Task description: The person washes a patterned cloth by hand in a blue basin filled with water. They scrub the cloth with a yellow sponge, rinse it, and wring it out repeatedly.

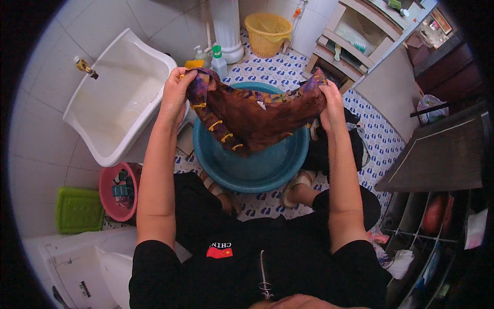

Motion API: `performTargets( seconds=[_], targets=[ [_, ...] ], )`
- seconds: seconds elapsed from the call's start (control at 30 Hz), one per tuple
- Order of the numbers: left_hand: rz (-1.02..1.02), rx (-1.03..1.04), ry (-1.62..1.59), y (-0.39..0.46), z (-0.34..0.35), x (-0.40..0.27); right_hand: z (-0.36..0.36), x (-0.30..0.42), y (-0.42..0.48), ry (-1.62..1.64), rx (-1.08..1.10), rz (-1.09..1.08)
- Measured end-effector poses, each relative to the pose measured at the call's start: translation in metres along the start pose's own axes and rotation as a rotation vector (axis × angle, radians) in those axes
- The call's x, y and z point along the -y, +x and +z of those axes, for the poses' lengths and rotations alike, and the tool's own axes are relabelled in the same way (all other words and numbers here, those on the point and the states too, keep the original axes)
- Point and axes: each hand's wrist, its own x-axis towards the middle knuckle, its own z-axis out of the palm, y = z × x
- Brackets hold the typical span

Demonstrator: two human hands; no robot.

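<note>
Stretched between my two hands is a dark reddish-brown garment (pixel 266 117) with a patterned purple and yellow edge and several yellow loops along its left side. My left hand (pixel 177 90) grips one upper corner; my right hand (pixel 332 102) grips the opposite one. A small white tag shows near the top edge, and the cloth sags in the middle. Below it a round teal plastic basin (pixel 251 179) rests on the floor between my feet. The garment hides the far part of the basin's inside.
At left stand a white ceramic sink (pixel 119 104) with a brass tap (pixel 85 67), and a pink basin (pixel 112 208) holding small items. Pump bottles (pixel 218 63) and a yellow wastebasket (pixel 268 36) are beyond the teal basin. To the right are a wooden shelf (pixel 347 46) and a rack (pixel 417 231).
</note>
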Motion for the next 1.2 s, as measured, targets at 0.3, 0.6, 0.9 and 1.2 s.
performTargets(
  seconds=[0.3,0.6,0.9,1.2],
  targets=[
    [0.115,-0.145,0.288,0.013,-0.020,-0.002,-0.042,0.020,0.009,-1.116,0.354,0.132],
    [0.040,-0.020,0.296,0.008,-0.017,0.004,-0.043,0.001,0.005,0.027,-0.019,0.177],
    [-0.040,0.187,0.731,-0.011,-0.017,0.000,-0.022,0.022,-0.003,-0.969,0.476,0.326],
    [0.005,0.227,0.666,-0.005,-0.032,0.019,-0.037,0.008,0.000,-0.585,0.171,0.223]
  ],
)
